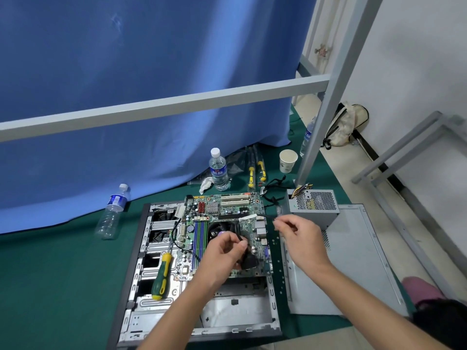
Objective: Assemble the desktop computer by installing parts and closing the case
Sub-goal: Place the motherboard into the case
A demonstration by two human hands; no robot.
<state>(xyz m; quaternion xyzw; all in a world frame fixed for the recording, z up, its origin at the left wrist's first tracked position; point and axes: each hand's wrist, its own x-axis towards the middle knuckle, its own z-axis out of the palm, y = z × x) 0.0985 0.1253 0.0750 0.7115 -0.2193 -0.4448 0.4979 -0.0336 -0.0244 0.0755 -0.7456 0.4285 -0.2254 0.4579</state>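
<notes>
The open grey metal computer case (141,281) lies flat on the green mat, so I can reach in from above. The green motherboard (227,210) sits tilted at its far right corner, not yet seated, I think. The grey power supply box (312,207) waits just beside the case's right edge. The green-yellow screwdriver (161,276) rests inside, ready. My left hand (222,258) grips a black connector; my right hand (300,238) pinches its thin black cable (262,216), to untangle it.
</notes>
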